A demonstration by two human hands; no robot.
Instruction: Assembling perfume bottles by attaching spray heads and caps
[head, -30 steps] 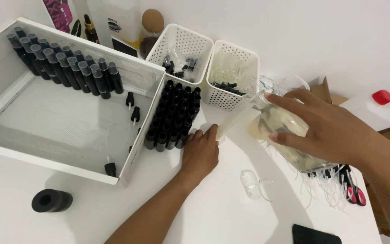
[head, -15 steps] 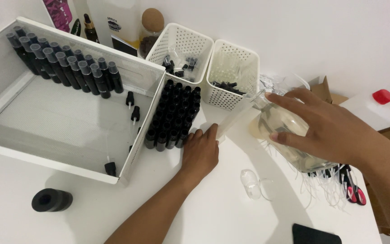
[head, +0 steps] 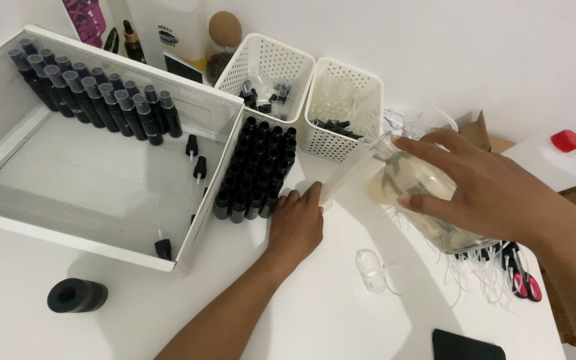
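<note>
My right hand [head: 495, 193] grips a clear glass jug [head: 421, 200] of pale liquid, tilted to the left above the table. A long clear spout [head: 348, 175] runs from its mouth down to my left thumb. My left hand [head: 295, 223] lies palm down on the white table [head: 315, 313], fingers curled against the near edge of a block of small black bottles [head: 255, 170]. Whatever is under its fingers is hidden.
A white tray [head: 188, 233] at left holds a row of capped black bottles [head: 95, 97] and loose pump tops. Two white perforated baskets [head: 341, 110] stand behind. Also on the table: a black roll [head: 78, 295], a clear cap [head: 370, 269], scissors [head: 521, 277], thin white tubes [head: 475, 277], a dark phone [head: 468, 345].
</note>
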